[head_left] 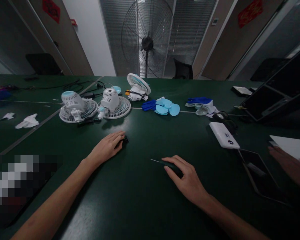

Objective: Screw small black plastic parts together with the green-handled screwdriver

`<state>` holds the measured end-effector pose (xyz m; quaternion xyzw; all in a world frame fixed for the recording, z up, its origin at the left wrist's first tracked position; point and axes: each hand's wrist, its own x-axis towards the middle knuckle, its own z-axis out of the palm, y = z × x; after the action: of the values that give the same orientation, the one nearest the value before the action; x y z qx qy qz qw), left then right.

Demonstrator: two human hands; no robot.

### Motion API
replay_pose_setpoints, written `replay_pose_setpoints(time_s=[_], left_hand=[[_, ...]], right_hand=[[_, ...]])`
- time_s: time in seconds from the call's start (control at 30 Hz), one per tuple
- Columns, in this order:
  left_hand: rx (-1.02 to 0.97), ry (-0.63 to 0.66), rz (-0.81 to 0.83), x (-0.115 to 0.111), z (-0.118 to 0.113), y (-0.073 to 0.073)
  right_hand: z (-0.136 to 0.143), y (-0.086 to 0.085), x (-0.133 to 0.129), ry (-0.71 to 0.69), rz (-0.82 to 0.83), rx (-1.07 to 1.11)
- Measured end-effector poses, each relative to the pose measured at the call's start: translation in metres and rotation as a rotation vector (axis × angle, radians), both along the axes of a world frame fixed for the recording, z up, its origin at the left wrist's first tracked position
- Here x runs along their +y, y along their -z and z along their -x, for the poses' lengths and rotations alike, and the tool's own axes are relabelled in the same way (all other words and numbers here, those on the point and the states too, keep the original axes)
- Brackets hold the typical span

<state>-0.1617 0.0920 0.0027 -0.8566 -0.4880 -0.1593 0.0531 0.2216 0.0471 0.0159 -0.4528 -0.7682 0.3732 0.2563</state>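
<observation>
My right hand [187, 178] rests low over the table with its fingers wrapped around a screwdriver [173, 167]. The dark handle lies under my fingers and the thin metal shaft points left. To the left, my left hand [110, 144] lies on the table, fingers together and closed at a small black part [125, 139]. Part of that piece is hidden by the fingertips, and its exact kind cannot be made out. Beyond my left hand are two white fan heads [115, 108] [76, 106], face down. A light blue fan blade [168, 107] lies farther back.
Another fan head [138, 87] stands tilted at the back. Work gloves [202, 105], a white power bank [224, 135] and a dark tablet [260, 173] are on the right. A co-worker's hand [290, 163] touches white paper [293, 146]. White scraps [27, 121] lie left.
</observation>
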Motion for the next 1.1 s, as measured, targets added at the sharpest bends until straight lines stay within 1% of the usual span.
replay_pose_setpoints(time_s=[0.1,0.17,0.23,0.33,0.4,0.47,0.6,0.73,0.9,1.1], left_hand=[[0.004,0.066,0.042,-0.008,-0.011,-0.005],[0.013,0.153,0.053,-0.018,-0.026,-0.008],[-0.004,0.263,0.073,-0.030,-0.046,-0.009],[-0.099,0.407,0.145,-0.046,-0.075,-0.008],[-0.167,0.445,0.199,-0.053,-0.085,-0.007],[-0.227,0.435,0.266,-0.055,-0.088,-0.008],[-0.312,0.354,0.381,-0.052,-0.085,-0.011],[-0.320,0.302,0.411,-0.051,-0.084,-0.012],[-0.327,0.296,0.442,-0.049,-0.085,-0.013],[-0.325,0.303,0.474,-0.049,-0.084,-0.014]], right_hand=[[0.000,0.002,0.001,0.000,0.012,0.001],[0.000,0.002,0.001,0.001,-0.002,0.004],[0.000,0.001,0.001,0.005,-0.036,0.015],[0.001,-0.001,0.000,0.023,-0.095,0.023],[0.001,-0.003,-0.001,0.029,-0.116,0.018],[0.000,-0.004,-0.001,0.028,-0.123,0.008],[-0.001,-0.004,-0.002,0.013,-0.142,0.000],[-0.001,-0.002,-0.001,-0.028,-0.155,0.010],[0.001,0.001,-0.002,-0.098,-0.177,0.012],[0.002,0.000,-0.003,-0.118,-0.193,0.007]])
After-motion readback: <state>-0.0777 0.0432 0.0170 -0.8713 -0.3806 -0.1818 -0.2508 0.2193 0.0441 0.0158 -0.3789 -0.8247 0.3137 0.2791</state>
